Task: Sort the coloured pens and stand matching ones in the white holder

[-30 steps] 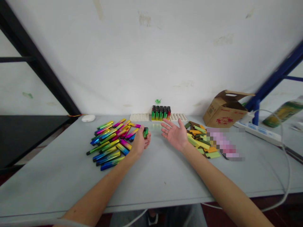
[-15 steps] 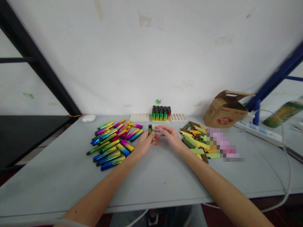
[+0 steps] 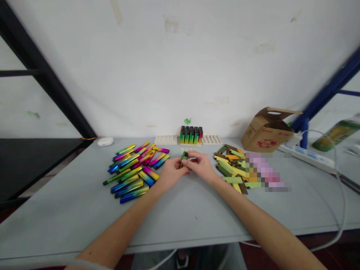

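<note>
An open brown cardboard box (image 3: 266, 132) sits at the far right of the grey counter (image 3: 84, 210), a white power strip (image 3: 306, 155) beside it. A small white oval object (image 3: 105, 141) lies far left.

A: where are the hands at?
B: both forearms stretched forward, bare. left hand (image 3: 170, 173) and right hand (image 3: 201, 166) meet in the middle, fingertips touching, fingers curled in a pinch, both closed.

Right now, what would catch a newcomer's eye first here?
The pile of shiny rainbow-coloured sleeves fanned out at table left, then the yellow, green and orange pile at right. Between them, the left hand and right hand pinch one small green lighter.
</note>
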Motion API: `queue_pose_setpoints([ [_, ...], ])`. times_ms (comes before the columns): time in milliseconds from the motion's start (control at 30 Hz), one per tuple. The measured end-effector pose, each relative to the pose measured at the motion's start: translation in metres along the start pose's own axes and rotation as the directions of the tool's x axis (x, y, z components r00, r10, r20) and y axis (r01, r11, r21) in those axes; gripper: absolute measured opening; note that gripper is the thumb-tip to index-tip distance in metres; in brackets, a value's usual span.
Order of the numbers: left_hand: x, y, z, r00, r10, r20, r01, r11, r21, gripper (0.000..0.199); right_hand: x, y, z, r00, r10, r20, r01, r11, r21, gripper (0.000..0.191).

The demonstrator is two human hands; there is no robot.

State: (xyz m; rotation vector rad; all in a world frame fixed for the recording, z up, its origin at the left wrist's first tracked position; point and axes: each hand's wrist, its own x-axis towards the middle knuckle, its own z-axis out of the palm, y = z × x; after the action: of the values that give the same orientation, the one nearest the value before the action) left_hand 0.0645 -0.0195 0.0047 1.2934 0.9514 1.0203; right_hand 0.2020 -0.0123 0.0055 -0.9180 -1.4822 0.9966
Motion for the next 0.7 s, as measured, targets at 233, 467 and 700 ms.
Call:
queue_pose_setpoints([
  [233, -0.001, 0.000, 0.002, 0.998, 0.053, -0.044, -0.049, 0.994, 0.097, 0.036, 0.009, -0.001, -0.004, 0.956, 0.202, -0.214, -0.101, 0.908, 0.406, 0.039],
  [467, -0.002, 0.000, 0.003, 1.000, 0.006, 0.000, -0.006, 0.987, 0.161, 0.027, 0.010, -0.012, -0.015, 0.920, 0.335, -0.202, -0.162, 0.796, 0.583, 0.029],
  [700, -0.004, 0.003, 0.004, 0.996, 0.038, 0.076, -0.055, 0.970, 0.236, 0.021, 0.009, -0.017, -0.020, 0.891, 0.450, 0.059, -0.373, 0.653, 0.659, 0.017],
])
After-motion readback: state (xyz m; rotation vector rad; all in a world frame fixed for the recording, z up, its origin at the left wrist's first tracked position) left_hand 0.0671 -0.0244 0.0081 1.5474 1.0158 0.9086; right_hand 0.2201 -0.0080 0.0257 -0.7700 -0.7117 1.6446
